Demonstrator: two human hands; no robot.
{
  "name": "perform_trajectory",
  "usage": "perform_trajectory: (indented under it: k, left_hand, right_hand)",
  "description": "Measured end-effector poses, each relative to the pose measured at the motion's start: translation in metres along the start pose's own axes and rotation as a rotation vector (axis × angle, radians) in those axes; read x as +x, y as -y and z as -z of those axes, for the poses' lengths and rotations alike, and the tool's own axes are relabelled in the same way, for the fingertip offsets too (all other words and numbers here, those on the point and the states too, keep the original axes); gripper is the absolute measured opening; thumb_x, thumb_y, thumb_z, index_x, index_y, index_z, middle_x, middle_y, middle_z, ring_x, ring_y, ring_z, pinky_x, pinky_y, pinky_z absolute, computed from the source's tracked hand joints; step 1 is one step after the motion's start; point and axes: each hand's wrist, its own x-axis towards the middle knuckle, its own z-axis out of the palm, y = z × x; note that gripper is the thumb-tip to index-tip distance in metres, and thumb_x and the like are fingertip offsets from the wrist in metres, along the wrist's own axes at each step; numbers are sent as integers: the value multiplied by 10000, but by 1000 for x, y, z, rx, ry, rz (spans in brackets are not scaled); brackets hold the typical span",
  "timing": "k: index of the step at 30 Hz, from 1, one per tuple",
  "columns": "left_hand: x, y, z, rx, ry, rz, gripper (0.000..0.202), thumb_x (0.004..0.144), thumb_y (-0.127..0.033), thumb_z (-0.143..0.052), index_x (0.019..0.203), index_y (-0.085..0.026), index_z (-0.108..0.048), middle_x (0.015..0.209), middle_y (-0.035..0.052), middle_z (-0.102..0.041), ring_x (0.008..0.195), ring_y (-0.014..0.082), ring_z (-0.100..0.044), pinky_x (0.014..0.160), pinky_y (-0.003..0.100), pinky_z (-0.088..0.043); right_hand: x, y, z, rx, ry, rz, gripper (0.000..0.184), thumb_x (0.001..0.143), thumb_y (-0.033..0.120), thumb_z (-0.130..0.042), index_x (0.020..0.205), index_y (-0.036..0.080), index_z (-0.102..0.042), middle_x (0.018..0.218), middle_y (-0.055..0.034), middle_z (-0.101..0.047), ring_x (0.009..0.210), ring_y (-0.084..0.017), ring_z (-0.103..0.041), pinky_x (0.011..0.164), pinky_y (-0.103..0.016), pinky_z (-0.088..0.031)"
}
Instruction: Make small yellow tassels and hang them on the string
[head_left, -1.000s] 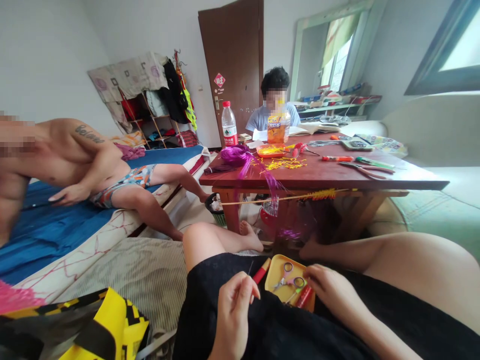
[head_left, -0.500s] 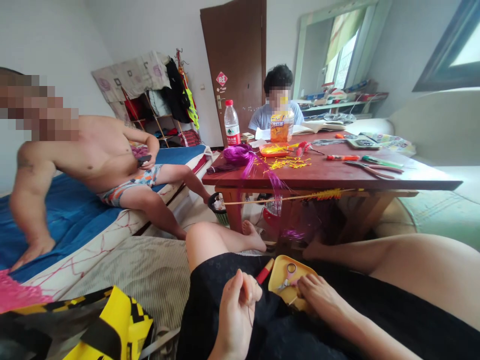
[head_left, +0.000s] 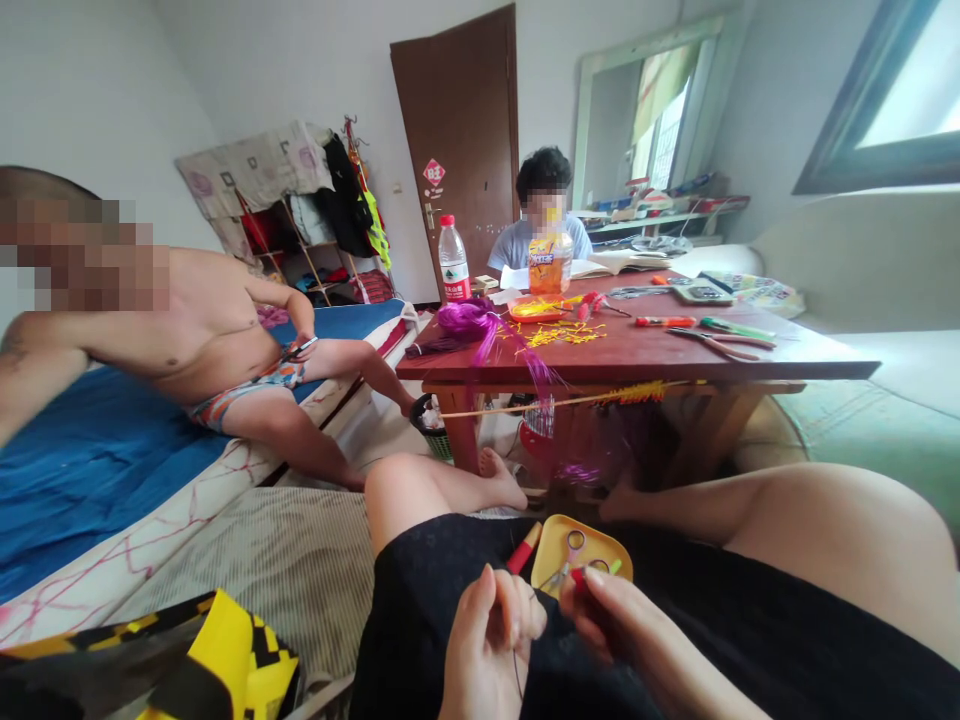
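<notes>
My left hand is closed over the lap, its fingers pinching a thin dark thread that hangs down past the palm. Close beside it, my right hand grips a small red object, mostly covered by the fingers. The two hands are near each other with a narrow gap between. Just beyond them a yellow tray rests on the black cloth over my lap. In it lie scissors and a yellow-green piece. A red and tan stick-like thing is left of the tray.
A dark red table ahead holds purple strands, yellow bits, bottles and pliers. A thin stick runs along its near edge. One person sits on the bed at left, another behind the table. A yellow-black bag lies lower left.
My right hand has come out of the tray toward my left hand, now with the small red object in it. The left hand has shifted slightly right and still pinches the thread.
</notes>
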Motion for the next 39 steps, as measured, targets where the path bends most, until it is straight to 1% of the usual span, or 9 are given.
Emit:
perform_trajectory:
  k: [3, 5, 10, 13, 16, 19, 25, 30, 39]
  left_hand:
    - [0, 2, -2, -35, -8, 35, 486, 745, -454, -572, 417, -165, -361, 441, -48, -274, 470, 84, -244, 534, 250, -256]
    - [0, 2, -3, -57, -15, 60, 494, 735, -455, -582, 416, -165, -340, 438, -50, -265, 466, 81, -238, 533, 244, -261]
    - [1, 0, -3, -138, -33, 96, 517, 706, -425, -623, 420, -163, -281, 432, -56, -241, 457, 72, -203, 510, 225, -258]
    - [1, -2, -4, -191, -33, 109, 515, 708, -402, -629, 427, -161, -271, 430, -59, -232, 455, 70, -191, 508, 215, -264]
    - [1, -2, -4, -211, -38, 122, 517, 708, -399, -630, 434, -161, -262, 433, -62, -222, 451, 69, -180, 503, 210, -266]
    - [1, -1, -3, -186, -35, 128, 530, 703, -417, -632, 438, -164, -248, 433, -63, -208, 447, 69, -178, 495, 209, -266]
    - [2, 1, -3, -127, -20, 152, 537, 704, -459, -622, 435, -167, -261, 434, -65, -210, 448, 67, -189, 498, 215, -266]
    - [2, 3, -3, -144, 18, 160, 522, 721, -440, -607, 432, -165, -270, 429, -65, -208, 444, 65, -188, 491, 216, -244]
    - [3, 4, -2, -204, 30, 169, 490, 731, -390, -601, 432, -160, -289, 427, -64, -225, 445, 65, -177, 493, 213, -233]
  right_hand:
    - [0, -5, -4, -25, -61, -112, 561, 792, 651, -355, 524, 170, -465, 448, 63, -332, 429, -79, -257, 449, -230, -182]
    - [1, -7, -7, -38, -88, -110, 574, 779, 663, -363, 494, 173, -452, 437, 62, -333, 417, -77, -255, 442, -230, -180]
    - [3, -12, -9, 36, -156, 24, 478, 761, 608, -479, 712, 154, -619, 658, -1, -526, 614, -136, -436, 599, -257, -345]
    - [2, -14, -7, 122, -119, 51, 387, 744, 568, -551, 776, 184, -592, 692, 12, -517, 585, -127, -431, 582, -265, -347]
    - [2, -14, -6, 144, -81, 54, 355, 779, 547, -525, 778, 193, -551, 674, 16, -535, 515, -107, -392, 522, -255, -298]
    - [5, -12, -8, 99, -77, 76, 438, 807, 584, -447, 687, 172, -538, 540, 30, -489, 505, -111, -363, 541, -261, -291]
    - [5, -7, -12, -3, -104, 35, 540, 807, 627, -372, 530, 175, -476, 516, 29, -428, 506, -114, -368, 541, -260, -315]
    - [5, -13, -12, -92, -238, 22, 522, 753, 665, -400, 518, 199, -419, 503, 54, -365, 470, -103, -320, 481, -241, -289]
    - [7, -17, -11, -183, -308, 98, 532, 748, 672, -359, 474, 218, -395, 478, 45, -343, 458, -113, -318, 455, -245, -303]
